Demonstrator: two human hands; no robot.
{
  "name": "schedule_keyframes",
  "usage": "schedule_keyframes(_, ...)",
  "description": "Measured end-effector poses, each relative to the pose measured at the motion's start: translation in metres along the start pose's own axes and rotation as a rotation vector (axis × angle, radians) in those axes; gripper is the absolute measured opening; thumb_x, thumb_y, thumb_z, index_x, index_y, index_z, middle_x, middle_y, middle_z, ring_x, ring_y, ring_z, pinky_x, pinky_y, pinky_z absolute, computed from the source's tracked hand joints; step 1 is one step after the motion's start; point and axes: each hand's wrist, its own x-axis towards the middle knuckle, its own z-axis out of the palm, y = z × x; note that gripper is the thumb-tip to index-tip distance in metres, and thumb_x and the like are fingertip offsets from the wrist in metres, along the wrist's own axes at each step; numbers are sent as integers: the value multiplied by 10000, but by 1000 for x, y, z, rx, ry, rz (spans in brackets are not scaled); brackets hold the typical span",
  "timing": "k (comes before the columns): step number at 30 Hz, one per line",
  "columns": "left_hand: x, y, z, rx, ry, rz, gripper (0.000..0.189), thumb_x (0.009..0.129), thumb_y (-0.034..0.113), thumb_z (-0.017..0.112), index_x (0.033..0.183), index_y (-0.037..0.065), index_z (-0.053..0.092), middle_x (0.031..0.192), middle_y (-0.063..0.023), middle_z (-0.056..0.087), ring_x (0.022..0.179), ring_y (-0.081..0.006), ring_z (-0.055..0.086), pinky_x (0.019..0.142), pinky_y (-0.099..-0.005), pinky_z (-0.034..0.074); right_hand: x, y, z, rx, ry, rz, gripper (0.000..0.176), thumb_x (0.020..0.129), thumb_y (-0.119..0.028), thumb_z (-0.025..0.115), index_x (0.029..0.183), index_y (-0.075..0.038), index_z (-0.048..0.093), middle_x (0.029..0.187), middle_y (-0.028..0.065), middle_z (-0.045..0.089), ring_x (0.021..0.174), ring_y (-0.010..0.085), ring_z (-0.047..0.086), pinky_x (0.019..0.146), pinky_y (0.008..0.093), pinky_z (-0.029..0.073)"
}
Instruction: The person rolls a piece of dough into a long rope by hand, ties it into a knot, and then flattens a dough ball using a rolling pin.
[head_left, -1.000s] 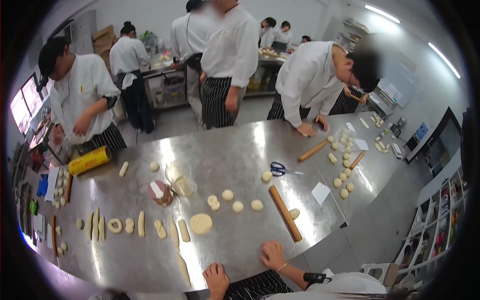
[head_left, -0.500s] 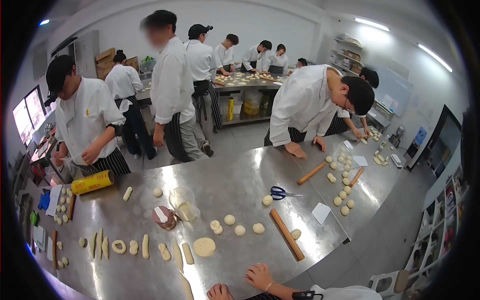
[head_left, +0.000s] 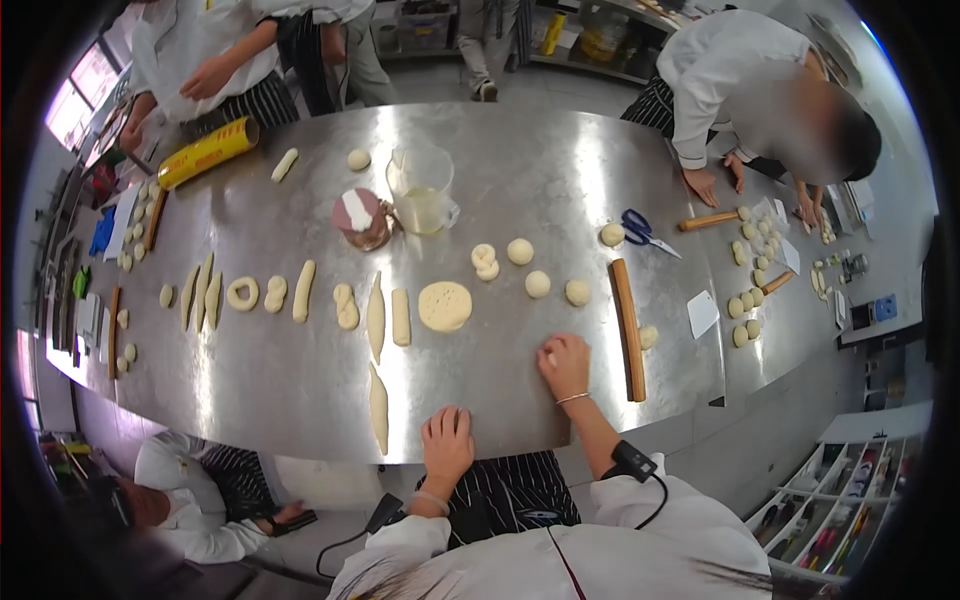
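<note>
Steel bench: smooth metal streaked with glare, its near edge just by the person's striped apron.
Left hand: back upward on the near edge, fingers bent and pressed side by side; the palm is hidden, so I can't tell if it grips anything.
Right hand: farther in from that edge, fingers curled downward; from here I can't tell whether they pinch something.
Nearest the right hand: a smooth, pale dough ball, just beyond the fingers towards the far edge and apart from them.
Nearest the left hand: a dough spindle, tapered at both ends, lying to its left close to the near edge.
Middle row: a flat, finely pitted dough disc, a blunt dough log and, nearer the left edge, a dough ring.
Towards the right edge: a long wooden rolling pin, blue-handled scissors and a thin white card with rounded corners.
Towards the far edge: a clear jug of pale liquid beside a squat jar.
Far left corner: a glossy yellow roll.
</note>
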Motion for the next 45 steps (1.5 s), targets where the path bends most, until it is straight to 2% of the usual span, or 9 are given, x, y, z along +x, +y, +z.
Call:
schedule_keyframes(7,1,-7,2,3,41,25,380,763,162,599,1130,67,582,1195,-102,543,1152,-263,494,935,-426,388,-52,-67,-3,-61,-91,-223,186,784,-147,666,957,-111,608,1063,87,574,1032,327,508,933,488,378)
schedule_keyframes(13,2,-4,-2,-10,52,34,349,791,153,566,1125,53,588,1203,-93,549,1147,-246,501,919,-419,394,-52,-3,-9,75,8,80,142,777,-139,693,882,-86,613,1013,103,569,988,318,524,904,449,390)
schedule_keyframes(16,-1,-7,-1,10,73,38,337,801,155,554,1119,51,594,1200,-94,551,1144,-241,504,917,-411,394,-59,-69,-8,-42,-151,-271,158,786,-151,693,886,-79,594,1002,108,561,985,307,527,949,485,378)
schedule_keyframes(22,4,-7,-1,14,88,43,335,803,160,551,1118,56,599,1209,-95,549,1151,-238,502,921,-411,395,-50,-13,-17,6,-36,21,175,767,-114,687,911,-87,590,1032,118,569,1003,314,529,965,481,379)
schedule_keyframes(28,6,-3,3,-1,100,16,346,797,167,561,1122,58,604,1208,-90,548,1153,-234,499,921,-416,398,-10,-49,8,-8,-152,-311,179,744,-108,699,878,-84,583,1009,68,578,1005,314,535,961,461,384)
schedule_keyframes(32,5,-4,-1,16,80,30,354,794,166,563,1128,57,602,1200,-90,549,1148,-238,500,924,-419,397,-50,-6,-9,100,-30,75,134,763,-97,669,880,-83,606,1064,121,582,1008,318,519,932,471,387)
schedule_keyframes(35,5,-3,0,20,99,35,359,790,163,567,1130,54,601,1191,-91,552,1145,-240,501,928,-419,396,-72,-65,-10,39,-139,-219,149,755,-105,661,880,-73,587,1066,133,567,1012,331,508,983,492,377)
schedule_keyframes(40,2,-3,3,5,69,25,374,783,158,576,1141,53,597,1207,-98,545,1150,-249,494,929,-423,391,6,-20,9,25,-55,11,180,749,-109,661,901,-53,582,1021,139,562,1013,344,509,991,499,373)
schedule_keyframes(45,3,-3,3,-17,90,29,380,781,147,580,1150,58,594,1226,-100,533,1155,-257,483,934,-431,385,-68,-67,-17,41,7,-140,246,775,-133,661,987,-31,587,1093,168,564,1044,366,523,940,491,400)
